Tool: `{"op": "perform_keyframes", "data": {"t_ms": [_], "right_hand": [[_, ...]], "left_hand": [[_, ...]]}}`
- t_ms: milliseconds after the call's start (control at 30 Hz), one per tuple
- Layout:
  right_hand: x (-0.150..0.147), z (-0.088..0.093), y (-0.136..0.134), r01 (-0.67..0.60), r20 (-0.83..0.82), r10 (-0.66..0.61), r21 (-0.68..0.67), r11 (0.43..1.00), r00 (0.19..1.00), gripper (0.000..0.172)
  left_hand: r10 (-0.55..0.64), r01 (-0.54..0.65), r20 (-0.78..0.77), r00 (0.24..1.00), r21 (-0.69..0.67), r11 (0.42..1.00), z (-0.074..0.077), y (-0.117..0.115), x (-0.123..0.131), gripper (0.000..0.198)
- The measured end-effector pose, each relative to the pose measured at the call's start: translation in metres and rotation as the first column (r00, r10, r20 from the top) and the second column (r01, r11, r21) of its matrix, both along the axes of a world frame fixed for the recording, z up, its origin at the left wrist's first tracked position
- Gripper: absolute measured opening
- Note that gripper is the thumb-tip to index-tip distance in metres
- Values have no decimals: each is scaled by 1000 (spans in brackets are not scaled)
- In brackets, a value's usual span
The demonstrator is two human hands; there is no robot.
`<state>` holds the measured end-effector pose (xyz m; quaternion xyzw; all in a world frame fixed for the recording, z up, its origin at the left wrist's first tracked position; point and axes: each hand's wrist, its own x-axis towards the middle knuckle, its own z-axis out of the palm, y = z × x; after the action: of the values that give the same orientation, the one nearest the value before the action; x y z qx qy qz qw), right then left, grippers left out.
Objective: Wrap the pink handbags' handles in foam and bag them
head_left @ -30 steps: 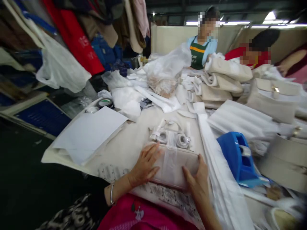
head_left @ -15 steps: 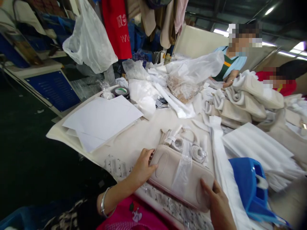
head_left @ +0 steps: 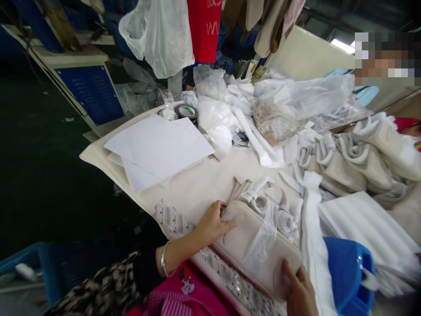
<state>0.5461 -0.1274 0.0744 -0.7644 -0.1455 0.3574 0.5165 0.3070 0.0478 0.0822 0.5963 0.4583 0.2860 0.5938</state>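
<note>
A cream handbag point(head_left: 243, 232) lies on the table in front of me, with a strip of clear plastic point(head_left: 261, 243) across it and wrapped handles and strap rolls point(head_left: 284, 221) along its far side. My left hand point(head_left: 215, 221) grips the bag's left end, thumb on top and fingers curled behind the edge. At the right end, my right hand point(head_left: 299, 285) holds the bag with its thumb on the top face; its other fingers are partly hidden. Beneath the bag's near side runs a printed clear plastic sheet point(head_left: 226, 274).
White sheets point(head_left: 158, 147) and tape rolls point(head_left: 187, 112) lie at the left. Plastic bags point(head_left: 302, 96) are heaped at the back. More cream bags point(head_left: 348, 162), white foam sheets point(head_left: 365, 224) and a blue tape dispenser point(head_left: 345, 272) lie right. A person point(head_left: 366, 94) is beyond the table.
My view has swung to the right and down, so the scene sits differently in the frame. Both hands keep their hold on the handbag, which has barely moved on the table.
</note>
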Motion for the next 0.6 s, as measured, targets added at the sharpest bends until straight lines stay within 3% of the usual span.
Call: {"op": "perform_keyframes", "data": {"t_ms": [133, 267, 333, 400, 433, 500, 533, 600], "right_hand": [[-16, 8, 4, -9, 62, 8, 29, 1000, 998, 74], [-39, 17, 11, -7, 126, 1, 46, 999, 992, 74], [-46, 22, 16, -15, 135, 7, 57, 998, 991, 72], [-46, 25, 21, -14, 132, 5, 68, 998, 991, 72], [-44, 27, 22, -5, 124, -4, 74, 997, 992, 72], [-38, 28, 24, 11, 93, -19, 91, 996, 995, 76], [-34, 28, 25, 14, 70, -21, 100, 995, 997, 80], [-26, 27, 27, 6, 20, -8, 102, 995, 1000, 89]], "left_hand": [[10, -3, -102, 995, 63, 998, 13, 11, 9, 55], [7, -1, -93, 996, 69, 998, 7, 2, -12, 54], [-44, 64, -201, 979, 95, 993, 5, 4, -31, 60], [-53, 172, -400, 915, 266, 949, 16, 13, -42, 68], [-18, 240, -489, 872, 396, 886, 26, 18, -41, 70], [51, 396, -564, 824, 638, 661, 56, 28, -23, 64], [31, 470, -568, 822, 708, 527, 72, 31, -5, 58], [-153, 604, -586, 795, 746, 279, 97, 33, 44, 49]]}}
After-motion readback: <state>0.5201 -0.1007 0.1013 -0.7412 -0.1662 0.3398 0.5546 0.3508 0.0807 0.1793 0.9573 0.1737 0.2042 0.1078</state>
